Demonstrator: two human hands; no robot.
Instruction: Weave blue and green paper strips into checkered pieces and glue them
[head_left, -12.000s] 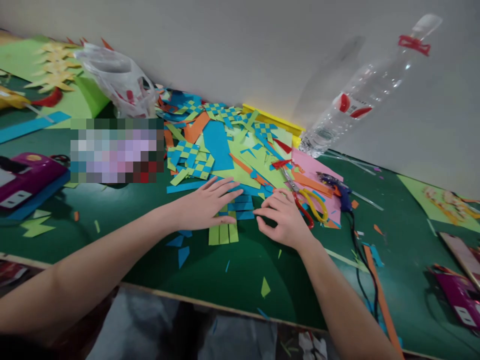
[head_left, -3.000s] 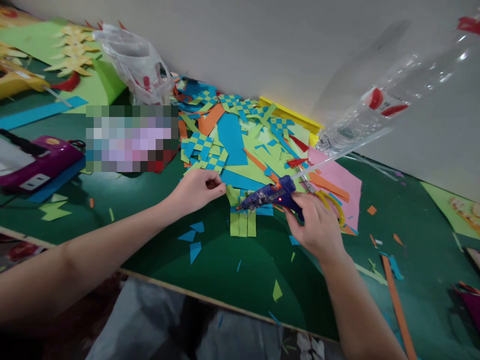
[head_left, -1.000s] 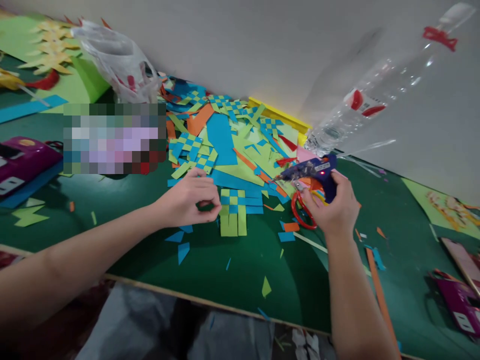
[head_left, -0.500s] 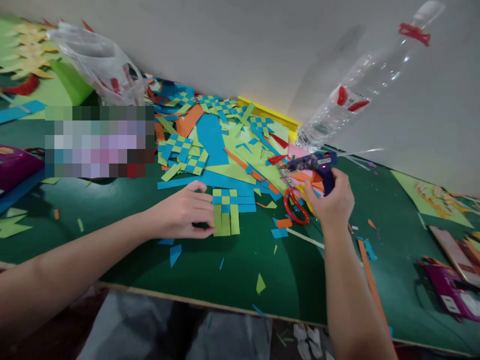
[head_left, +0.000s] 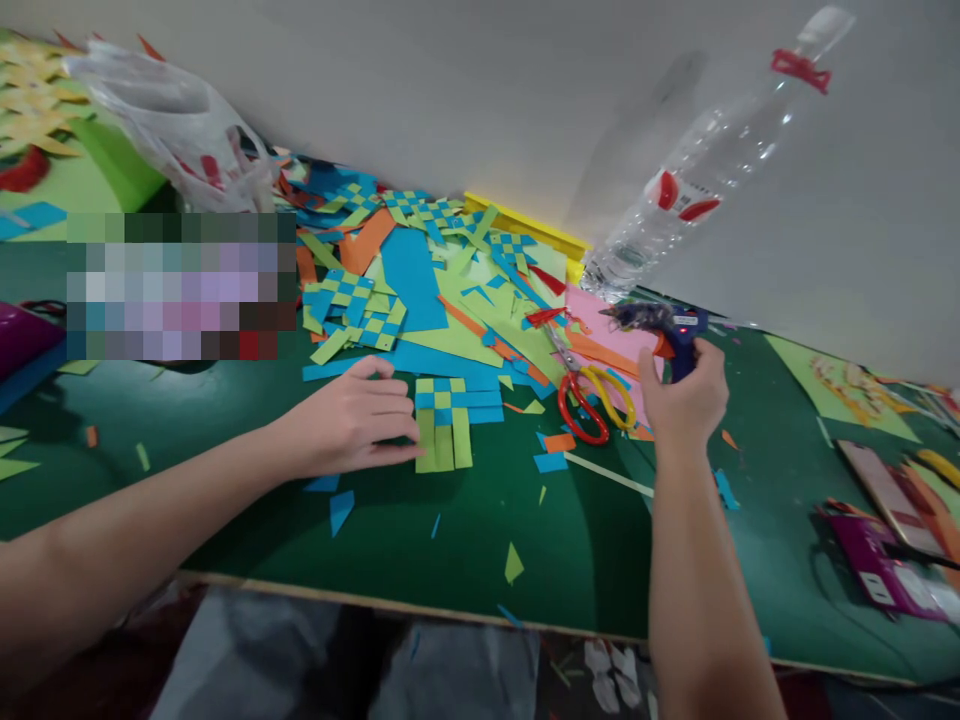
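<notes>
My right hand (head_left: 686,395) is wrapped around the handle of a dark blue hot glue gun (head_left: 679,325), its nozzle pointing left. Below that nozzle lies a pair of scissors (head_left: 571,362) with red and yellow handles, on pink and orange paper. Beside a small woven paper piece (head_left: 446,425) rests my left hand (head_left: 352,420), fingers apart and bent, fingertips at the piece's left edge. Green and blue strips cross in a check pattern at its top. Loose green strips hang toward me, and blue ends stick out to the right.
Woven check pieces (head_left: 352,300) and paper scraps are heaped at the back. A clear plastic bottle (head_left: 705,180) leans by the wall. At left stands a white plastic bag (head_left: 180,120). A phone (head_left: 889,495) and a purple packet (head_left: 881,560) lie at right.
The glue gun in my right hand has moved right, away from the scissors, whose handles now show fully. My left hand stays beside the woven piece. The whole view has shifted slightly.
</notes>
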